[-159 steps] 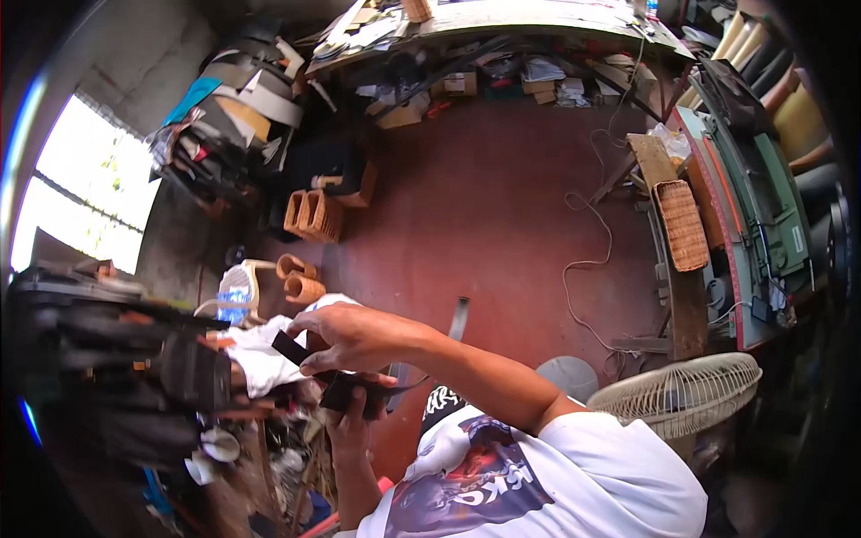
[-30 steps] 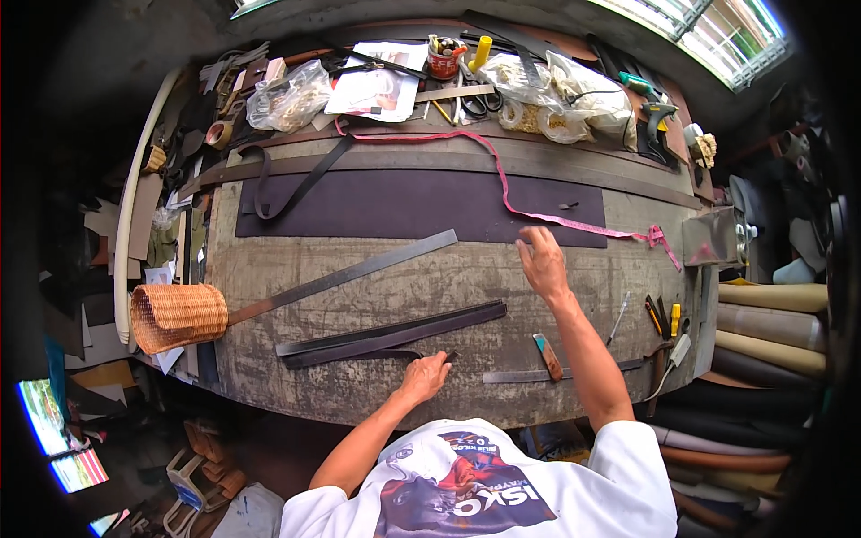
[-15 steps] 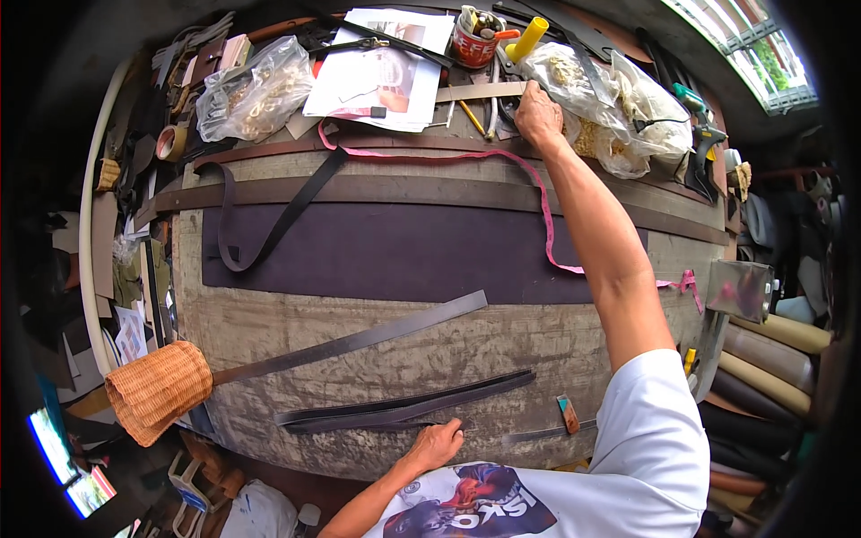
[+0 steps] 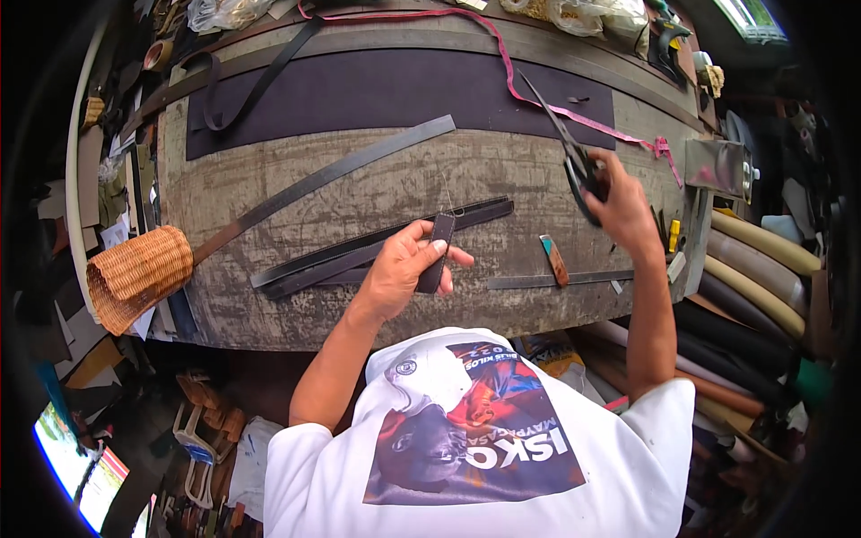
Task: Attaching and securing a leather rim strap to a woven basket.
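Note:
My left hand [image 4: 395, 269] pinches the stitched end of a dark leather strap [image 4: 436, 260] between thumb and fingers. A thin loose thread [image 4: 447, 195] rises from the strap's tip. Behind that hand, long dark strips [image 4: 359, 255] lie on the worn table. To the right, my right hand [image 4: 625, 208] grips a pair of dark-handled scissors [image 4: 574, 161] above the table, blades pointing to the far left. Between the hands and the front edge lies a knife [image 4: 554, 260] with a wooden handle, across a flat metal ruler-like strip [image 4: 592, 280].
A wide dark leather panel [image 4: 359, 94] spans the table's far part, with a pink measuring tape [image 4: 502, 54] partly over it. A wicker piece [image 4: 139, 273] hangs at the left edge, joined to a grey strap [image 4: 332, 175]. A metal can [image 4: 717, 169] stands at the right edge.
My right hand has come back from the far side of the table and now holds scissors. My left hand has lifted the strap end off the table. The view has tilted nearer to me.

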### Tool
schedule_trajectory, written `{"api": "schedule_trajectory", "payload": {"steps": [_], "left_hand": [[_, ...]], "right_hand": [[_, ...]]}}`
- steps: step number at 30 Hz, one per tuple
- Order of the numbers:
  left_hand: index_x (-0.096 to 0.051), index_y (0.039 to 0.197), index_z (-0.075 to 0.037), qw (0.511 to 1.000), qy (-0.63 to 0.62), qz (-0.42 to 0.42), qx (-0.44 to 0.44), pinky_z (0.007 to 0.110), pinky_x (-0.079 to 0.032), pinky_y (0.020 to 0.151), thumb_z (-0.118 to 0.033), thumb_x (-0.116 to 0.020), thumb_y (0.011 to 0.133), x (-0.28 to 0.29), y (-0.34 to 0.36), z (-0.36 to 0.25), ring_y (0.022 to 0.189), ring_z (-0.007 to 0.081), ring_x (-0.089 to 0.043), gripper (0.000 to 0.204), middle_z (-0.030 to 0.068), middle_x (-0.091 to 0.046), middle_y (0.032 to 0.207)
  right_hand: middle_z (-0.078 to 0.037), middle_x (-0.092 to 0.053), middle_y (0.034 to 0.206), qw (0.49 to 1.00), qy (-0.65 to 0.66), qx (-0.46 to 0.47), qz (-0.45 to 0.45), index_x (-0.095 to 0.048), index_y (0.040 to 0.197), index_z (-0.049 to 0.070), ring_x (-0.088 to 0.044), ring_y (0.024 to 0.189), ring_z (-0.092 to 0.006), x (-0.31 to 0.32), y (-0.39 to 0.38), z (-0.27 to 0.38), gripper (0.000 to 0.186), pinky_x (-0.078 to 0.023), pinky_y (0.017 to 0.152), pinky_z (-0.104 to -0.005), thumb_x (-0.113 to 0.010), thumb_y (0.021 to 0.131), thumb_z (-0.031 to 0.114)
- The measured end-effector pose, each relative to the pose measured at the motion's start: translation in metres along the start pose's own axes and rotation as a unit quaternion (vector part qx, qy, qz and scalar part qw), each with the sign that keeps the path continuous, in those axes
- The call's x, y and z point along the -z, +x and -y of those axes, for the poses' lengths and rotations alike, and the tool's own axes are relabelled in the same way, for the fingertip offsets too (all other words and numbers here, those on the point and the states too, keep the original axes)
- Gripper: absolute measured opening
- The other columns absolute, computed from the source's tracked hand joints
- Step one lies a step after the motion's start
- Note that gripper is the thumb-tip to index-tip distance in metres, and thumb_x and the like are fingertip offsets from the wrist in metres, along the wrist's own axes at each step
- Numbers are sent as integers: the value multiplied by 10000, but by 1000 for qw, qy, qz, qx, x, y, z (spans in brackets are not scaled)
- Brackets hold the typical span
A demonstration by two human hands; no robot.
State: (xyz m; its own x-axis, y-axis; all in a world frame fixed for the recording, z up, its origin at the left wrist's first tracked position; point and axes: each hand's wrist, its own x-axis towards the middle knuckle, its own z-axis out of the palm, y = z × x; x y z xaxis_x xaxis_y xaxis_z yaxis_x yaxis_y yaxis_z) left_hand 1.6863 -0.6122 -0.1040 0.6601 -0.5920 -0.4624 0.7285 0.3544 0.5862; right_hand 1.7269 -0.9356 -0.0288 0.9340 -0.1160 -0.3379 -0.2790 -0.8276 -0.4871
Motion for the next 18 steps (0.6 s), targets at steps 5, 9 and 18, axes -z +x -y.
{"api": "schedule_trajectory", "payload": {"steps": [5, 9, 18], "left_hand": [[-509, 1180, 18, 998, 45, 18, -30, 250, -567, 587, -145, -517, 1024, -30, -26, -6, 633, 144, -676, 225, 242, -696, 983], [-497, 1236, 27, 995, 89, 34, -23, 256, -566, 589, -136, -509, 1025, -57, -53, 0, 634, 148, -677, 268, 234, -697, 980], [-439, 1321, 48, 984, 167, 41, -52, 271, -569, 621, -102, -471, 1034, -92, -85, 12, 679, 157, -681, 326, 217, -689, 975]], "right_hand": [[-60, -660, 901, 980, 189, 20, -60, -532, 1240, 30, -663, 821, -121, -46, -187, -6, 549, -543, 754, -274, -770, 749, -31], [-96, -645, 915, 981, 177, 18, -82, -576, 1133, 0, -669, 813, -171, -65, -244, 6, 577, -547, 698, -295, -888, 673, 157], [-149, -637, 885, 975, 73, 110, -177, -607, 1075, -12, -656, 764, -298, -83, -266, 2, 560, -525, 635, -371, -891, 629, 173]]}}
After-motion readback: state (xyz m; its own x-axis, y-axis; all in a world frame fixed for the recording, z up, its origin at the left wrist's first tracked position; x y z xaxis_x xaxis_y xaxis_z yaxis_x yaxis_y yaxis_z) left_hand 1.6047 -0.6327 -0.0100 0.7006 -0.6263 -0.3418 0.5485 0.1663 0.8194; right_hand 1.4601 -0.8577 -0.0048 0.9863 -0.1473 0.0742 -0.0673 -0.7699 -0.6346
